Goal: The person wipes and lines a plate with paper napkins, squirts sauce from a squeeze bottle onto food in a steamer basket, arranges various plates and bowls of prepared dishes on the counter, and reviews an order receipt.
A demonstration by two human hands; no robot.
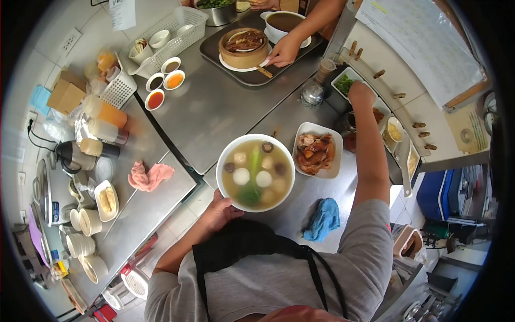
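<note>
A large white bowl [255,173] of clear soup with round balls, mushrooms and a green vegetable is held up by my left hand [220,212], whose fingers grip its lower left rim. My right hand [361,93] reaches to the upper right, over the edge of a white container of chopped greens [344,83]. Its fingers are closed together, and what they hold, if anything, is hidden. To the right of the bowl stands a square white dish of brown roasted meat [316,150]. A blue cloth [322,219] lies crumpled below that dish.
Another person's hand [285,50] touches a dark tray [256,78] bearing a bamboo steamer [244,56]. Four small sauce bowls stand left of it. A glass jar [311,94] is near my right forearm. A pink cloth [150,175] lies on the left counter; a ladle handle [406,174] sticks out at right.
</note>
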